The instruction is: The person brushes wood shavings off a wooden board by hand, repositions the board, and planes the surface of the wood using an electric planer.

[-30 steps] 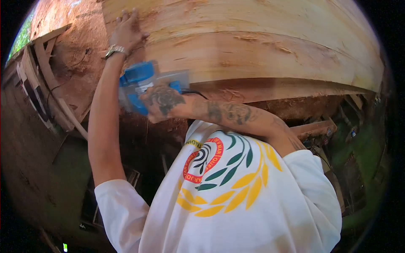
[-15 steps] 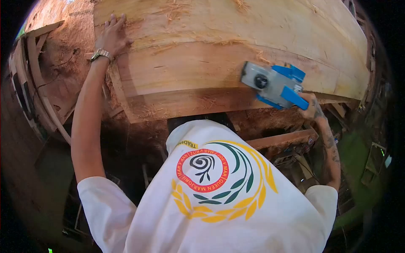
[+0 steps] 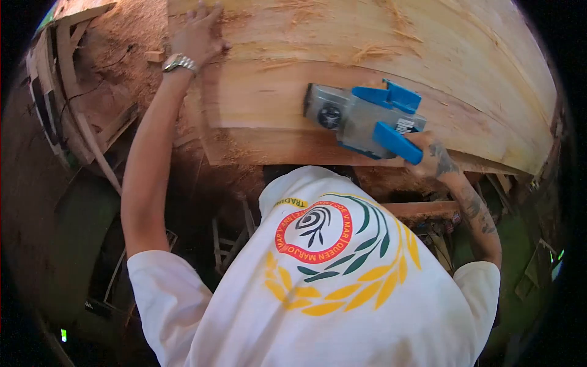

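A wide wooden panel (image 3: pixel 263 110) made of joined boards lies in front of me, strewn with curled shavings. My left hand (image 3: pixel 199 37) rests flat on its far left edge with the fingers spread; a metal watch is on that wrist. In my right hand (image 3: pixel 431 156) is the blue rear handle of a grey and blue electric planer (image 3: pixel 364 119). The planer sits on the near part of the panel, right of the middle. Its underside is hidden against the wood.
Wood shavings (image 3: pixel 373 52) lie across the panel, and sawdust (image 3: pixel 131 67) covers the ground at the left. A wooden frame (image 3: pixel 67 73) stands at the far left. Below the panel's near edge is a wooden beam (image 3: pixel 422 210), with scrap pieces at the right.
The planer and my right hand have moved left along the panel. My left hand stays on the panel's left edge, while the whole view has shifted slightly.
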`<move>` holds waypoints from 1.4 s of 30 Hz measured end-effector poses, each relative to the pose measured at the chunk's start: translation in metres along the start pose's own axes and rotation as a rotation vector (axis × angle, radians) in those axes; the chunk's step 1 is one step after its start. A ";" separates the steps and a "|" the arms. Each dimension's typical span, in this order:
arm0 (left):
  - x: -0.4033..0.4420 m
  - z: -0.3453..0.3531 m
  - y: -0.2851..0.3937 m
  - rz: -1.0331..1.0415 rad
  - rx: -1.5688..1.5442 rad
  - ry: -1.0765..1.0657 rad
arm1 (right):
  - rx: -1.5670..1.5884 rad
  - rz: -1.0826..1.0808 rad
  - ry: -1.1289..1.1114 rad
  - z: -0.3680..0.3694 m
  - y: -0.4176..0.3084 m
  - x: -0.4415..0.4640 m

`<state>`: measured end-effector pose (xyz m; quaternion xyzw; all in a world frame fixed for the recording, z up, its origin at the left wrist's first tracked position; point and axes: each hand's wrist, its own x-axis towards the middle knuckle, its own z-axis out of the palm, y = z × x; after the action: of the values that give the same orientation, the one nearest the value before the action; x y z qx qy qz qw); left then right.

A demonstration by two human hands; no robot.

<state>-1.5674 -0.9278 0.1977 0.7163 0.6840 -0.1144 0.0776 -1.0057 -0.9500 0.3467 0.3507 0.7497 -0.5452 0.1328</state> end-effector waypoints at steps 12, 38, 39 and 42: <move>-0.004 -0.067 0.033 -0.045 -0.111 -0.053 | 0.011 -0.408 0.076 0.115 -0.177 0.199; 0.003 -0.029 0.023 -0.025 -0.011 -0.081 | -0.050 0.181 -0.003 -0.052 0.059 -0.091; 0.003 -0.023 0.022 -0.014 0.008 -0.067 | -0.037 0.145 0.010 -0.044 0.046 -0.076; 0.004 -0.032 0.019 -0.019 0.003 -0.110 | 0.011 0.043 -0.017 -0.011 0.004 -0.020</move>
<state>-1.5460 -0.9162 0.2267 0.7025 0.6853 -0.1554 0.1128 -0.9868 -0.9471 0.3593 0.3627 0.7378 -0.5494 0.1490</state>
